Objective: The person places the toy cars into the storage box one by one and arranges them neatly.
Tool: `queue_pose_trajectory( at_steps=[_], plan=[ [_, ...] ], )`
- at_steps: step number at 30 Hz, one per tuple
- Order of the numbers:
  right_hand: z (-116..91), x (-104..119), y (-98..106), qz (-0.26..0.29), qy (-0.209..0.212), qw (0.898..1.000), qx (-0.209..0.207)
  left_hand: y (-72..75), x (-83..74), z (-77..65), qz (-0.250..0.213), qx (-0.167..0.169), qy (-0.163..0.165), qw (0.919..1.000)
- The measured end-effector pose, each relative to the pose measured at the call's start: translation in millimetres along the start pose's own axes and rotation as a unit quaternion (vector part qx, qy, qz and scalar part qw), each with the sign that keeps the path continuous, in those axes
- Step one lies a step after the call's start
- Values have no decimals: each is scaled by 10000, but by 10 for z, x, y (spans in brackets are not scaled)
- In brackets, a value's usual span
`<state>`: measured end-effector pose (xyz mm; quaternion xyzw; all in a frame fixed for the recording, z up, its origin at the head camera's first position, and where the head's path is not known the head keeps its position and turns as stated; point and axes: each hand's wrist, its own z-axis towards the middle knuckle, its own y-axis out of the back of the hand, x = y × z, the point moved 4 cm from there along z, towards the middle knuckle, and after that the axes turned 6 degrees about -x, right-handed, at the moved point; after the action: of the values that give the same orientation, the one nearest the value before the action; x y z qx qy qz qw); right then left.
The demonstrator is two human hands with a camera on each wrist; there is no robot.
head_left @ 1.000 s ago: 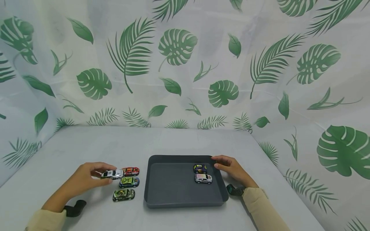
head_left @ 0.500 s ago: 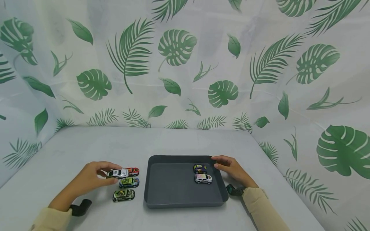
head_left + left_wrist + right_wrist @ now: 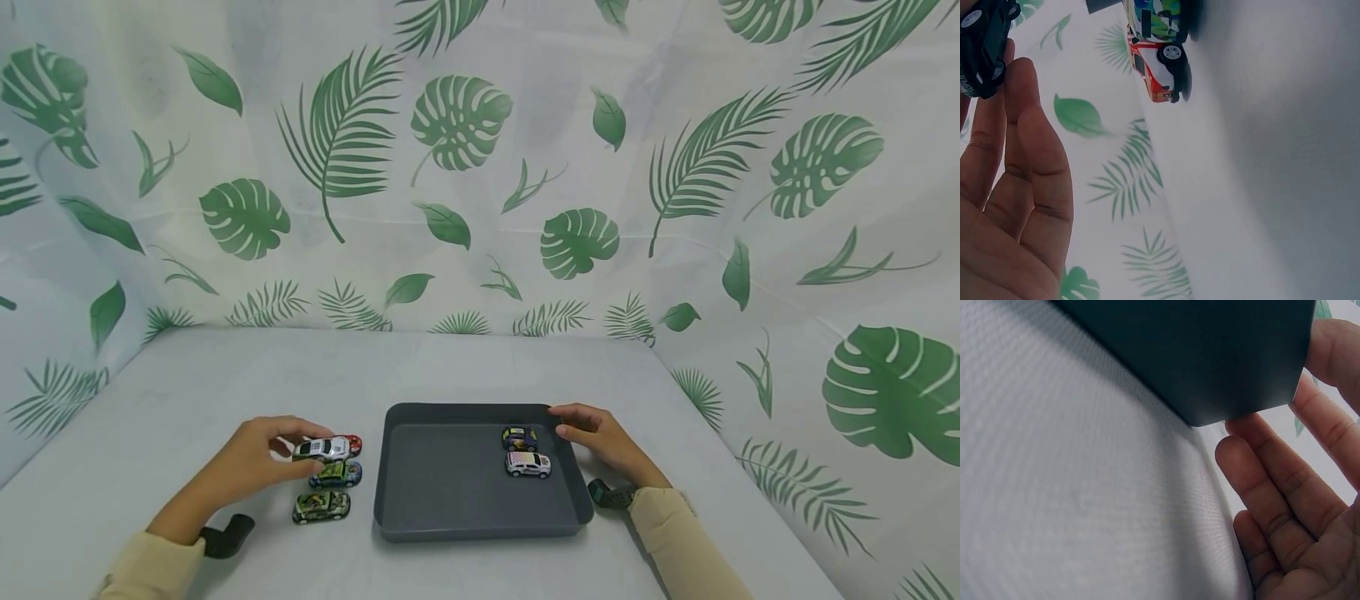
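Note:
In the head view my left hand point(image 3: 258, 458) pinches a silver-white toy car point(image 3: 322, 449) by its rear between thumb and fingers. That car partly covers a red toy car point(image 3: 354, 446). Just below it lie a green-blue toy car point(image 3: 335, 474) and a camouflage toy car point(image 3: 321, 507). From the left wrist view, the pinched car's dark underside point(image 3: 986, 44) shows lifted off the table. My right hand point(image 3: 603, 437) grips the far right corner of a dark grey tray point(image 3: 427, 483), thumb and fingers around it. In the tray sit a purple-yellow toy car point(image 3: 519, 438) and a white toy car point(image 3: 528, 464).
A white cloth covers the table point(image 3: 225, 367). Behind and at both sides hangs a white curtain point(image 3: 480, 250) printed with green leaves. The tray stands to the right of the loose cars, with a narrow gap between.
My left hand has moved to the right with the silver-white car, which now covers more of the red car. The right hand and the tray have stayed in place.

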<state>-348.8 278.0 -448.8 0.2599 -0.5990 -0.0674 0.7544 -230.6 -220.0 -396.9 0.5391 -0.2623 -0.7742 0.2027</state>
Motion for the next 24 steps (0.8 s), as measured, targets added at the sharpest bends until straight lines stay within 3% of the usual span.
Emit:
queue_pose_trajectory(
  at_steps=[11, 24],
  plan=[
    [4, -16, 4, 18, 65, 10000, 29, -69, -62, 27, -129, -113, -235, 9996],
    [17, -39, 10, 41, 62, 10000, 44, -167, -174, 99, -203, -43, -267, 9994]
  ],
)
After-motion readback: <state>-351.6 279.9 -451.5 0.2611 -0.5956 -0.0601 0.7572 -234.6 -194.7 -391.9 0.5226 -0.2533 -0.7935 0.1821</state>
